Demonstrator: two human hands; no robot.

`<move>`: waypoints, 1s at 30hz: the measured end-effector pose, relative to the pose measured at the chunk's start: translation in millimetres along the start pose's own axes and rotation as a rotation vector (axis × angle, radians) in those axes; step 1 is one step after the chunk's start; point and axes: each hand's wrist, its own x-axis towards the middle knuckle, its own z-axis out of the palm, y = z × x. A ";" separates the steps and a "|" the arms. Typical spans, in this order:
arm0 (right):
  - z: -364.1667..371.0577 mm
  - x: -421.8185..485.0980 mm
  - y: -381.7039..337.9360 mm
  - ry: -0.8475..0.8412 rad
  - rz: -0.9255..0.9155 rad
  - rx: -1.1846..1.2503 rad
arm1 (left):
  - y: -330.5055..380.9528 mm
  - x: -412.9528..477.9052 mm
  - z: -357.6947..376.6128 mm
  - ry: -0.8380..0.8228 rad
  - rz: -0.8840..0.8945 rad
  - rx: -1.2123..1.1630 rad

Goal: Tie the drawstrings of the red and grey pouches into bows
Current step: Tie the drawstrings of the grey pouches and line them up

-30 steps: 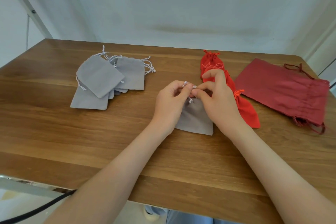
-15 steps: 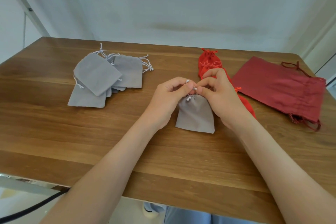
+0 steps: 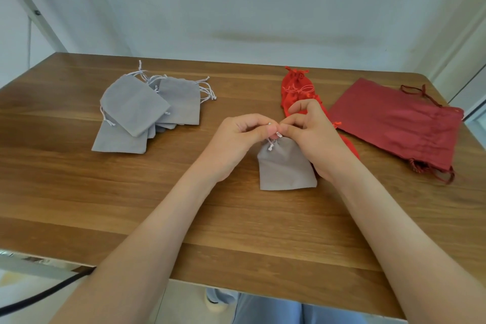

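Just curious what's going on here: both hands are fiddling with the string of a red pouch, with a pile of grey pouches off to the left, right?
Not quite. The head view shows the left hand and right hand pinching the drawstring of a grey pouch, not a red one. The pile of grey pouches does lie off to the left.

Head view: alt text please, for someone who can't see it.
The left hand and right hand pinch the drawstring atop a small grey pouch on a wooden table. More grey pouches lie piled to its left, red pouches and a dark red bag to its right.
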 end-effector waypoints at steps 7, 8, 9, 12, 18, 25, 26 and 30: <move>3.1 -0.3 1.7 0.060 -0.070 -0.097 | -3.4 -1.1 4.7 0.078 0.004 0.301; 3.6 0.4 1.7 0.056 -0.079 -0.106 | -2.9 -1.6 5.9 0.102 0.018 0.331; 4.0 0.9 1.8 0.053 -0.087 -0.113 | -2.3 -2.0 6.9 0.118 0.029 0.358; 4.9 1.9 2.7 0.055 -0.116 -0.139 | -1.7 -3.3 8.8 0.155 0.078 0.454; 7.7 -1.7 1.2 0.030 -0.146 -0.187 | -9.1 0.3 7.9 0.128 0.220 0.746; 9.3 0.5 1.6 0.042 -0.082 -0.073 | -23.9 5.7 8.2 0.319 0.633 1.324; 9.4 0.6 1.5 0.041 -0.067 -0.064 | -23.9 4.8 8.3 0.335 0.669 1.340; 6.8 2.4 3.0 -0.132 0.034 0.000 | -23.8 2.1 6.6 0.334 0.782 1.325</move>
